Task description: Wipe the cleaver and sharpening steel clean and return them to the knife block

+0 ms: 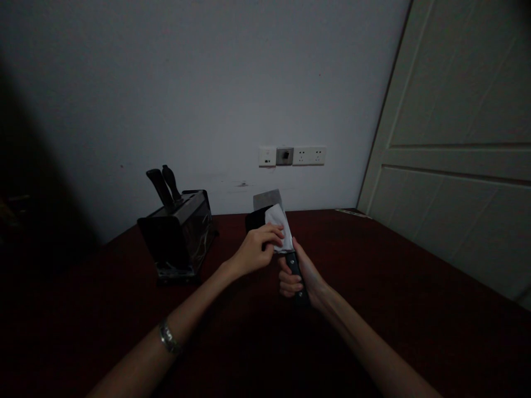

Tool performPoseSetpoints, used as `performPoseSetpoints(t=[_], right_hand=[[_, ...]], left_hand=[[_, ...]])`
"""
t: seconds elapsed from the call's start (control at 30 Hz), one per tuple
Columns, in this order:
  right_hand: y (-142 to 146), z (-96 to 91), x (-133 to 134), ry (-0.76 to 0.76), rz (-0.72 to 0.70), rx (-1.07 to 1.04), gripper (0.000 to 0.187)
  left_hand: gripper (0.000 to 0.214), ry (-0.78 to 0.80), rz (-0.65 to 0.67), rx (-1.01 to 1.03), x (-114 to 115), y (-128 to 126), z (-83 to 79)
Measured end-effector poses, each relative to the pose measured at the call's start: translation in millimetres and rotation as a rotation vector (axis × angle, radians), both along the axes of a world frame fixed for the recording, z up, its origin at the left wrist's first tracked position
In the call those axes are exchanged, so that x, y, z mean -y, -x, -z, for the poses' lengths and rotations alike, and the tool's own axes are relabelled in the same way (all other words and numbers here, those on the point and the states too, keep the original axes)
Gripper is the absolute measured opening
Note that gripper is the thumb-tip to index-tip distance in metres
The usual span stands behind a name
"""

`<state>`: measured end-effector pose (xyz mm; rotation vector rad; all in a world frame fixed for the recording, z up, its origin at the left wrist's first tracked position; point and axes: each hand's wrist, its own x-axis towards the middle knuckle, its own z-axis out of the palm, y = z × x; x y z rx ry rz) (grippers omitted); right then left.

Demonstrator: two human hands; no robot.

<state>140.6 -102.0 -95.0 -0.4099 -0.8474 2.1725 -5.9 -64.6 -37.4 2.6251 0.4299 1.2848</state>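
My right hand (pixel 305 279) is wrapped round the black riveted handle of a cleaver (pixel 267 199), whose wide grey blade points up and away from me. My left hand (pixel 259 246) presses a cloth (pixel 274 214), partly white and partly black, against the blade with its fingers bent over it. The blade's upper end shows above the cloth, while much of the rest is hidden behind it. A silver bracelet (pixel 168 337) is on my left wrist.
To the left, a dark knife block (pixel 182 235) stands on the dark red table (pixel 352 265), with two black-handled tools (pixel 160 187) in its top. Sockets and a switch (pixel 292 156) are on the wall behind. A panelled door (pixel 452 160) rises at the right.
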Motion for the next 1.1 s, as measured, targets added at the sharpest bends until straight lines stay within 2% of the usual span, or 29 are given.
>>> performPoseSetpoints(t=[0.07, 0.17, 0.33, 0.4, 0.57, 0.73, 0.93, 1.1], right_hand=[[-0.1, 0.0, -0.1, 0.003, 0.006, 0.003, 0.072], [0.0, -0.8, 0.4, -0.003, 0.003, 0.005, 0.071], [-0.3, -1.6, 0.5, -0.030, -0.012, 0.009, 0.070], [-0.5, -1.9, 0.5, -0.036, -0.007, 0.019, 0.069], [-0.2, -3.9, 3.0, -0.044, 0.023, 0.065, 0.069], [0.0, -6.3, 5.6, -0.047, 0.040, 0.073, 0.070], [0.0, -9.3, 7.2, -0.039, 0.050, 0.091, 0.069], [2.0, -7.3, 8.2, -0.028, 0.051, 0.099, 0.070]], left_hand=[[0.023, 0.035, -0.040, 0.056, 3.9, -3.7, 2.2], [0.024, 0.024, -0.144, 0.087, 4.8, -6.9, 6.7], [0.023, -0.194, -0.204, 0.008, -3.7, -3.9, 12.5], [0.029, -0.252, -0.211, -0.045, -6.5, -2.3, 12.9], [0.063, -0.292, -0.301, -0.181, -2.8, -5.5, 10.5], [0.067, -0.320, -0.413, -0.321, 2.9, -8.6, 5.6], [0.069, -0.325, -0.412, -0.408, -4.9, 2.0, -2.6], [0.071, -0.280, -0.389, -0.420, 1.7, -2.4, -3.3]])
